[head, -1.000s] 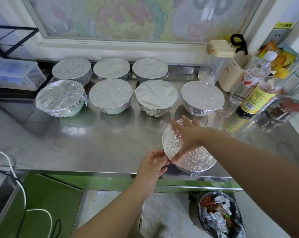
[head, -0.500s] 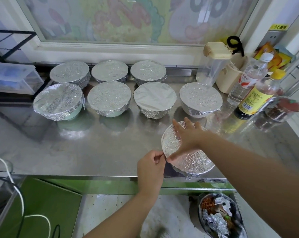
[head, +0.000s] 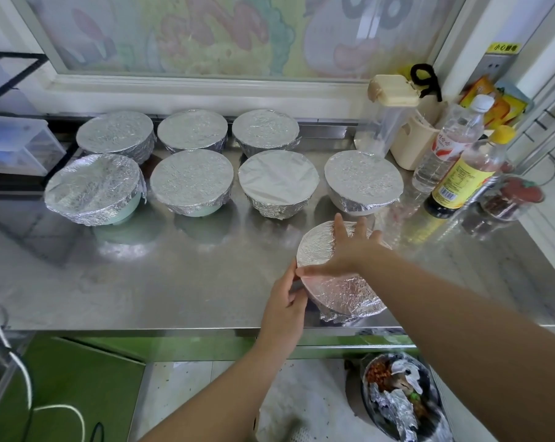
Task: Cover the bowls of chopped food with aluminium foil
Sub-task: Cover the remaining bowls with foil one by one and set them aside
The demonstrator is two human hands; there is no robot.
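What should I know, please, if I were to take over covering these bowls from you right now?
Left grip pinches the foil at the front bowl's left rim; right grip lies flat, pressing the foil top.
Done: seven covered bowls stand in two rows at the back of the counter.
Left: finish tucking the foil round the front bowl, which sits near the counter's front edge.

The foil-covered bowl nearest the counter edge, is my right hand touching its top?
Touching. The head view shows the right hand lying flat on the crinkled top of the silver foil-covered bowl, no gap visible.
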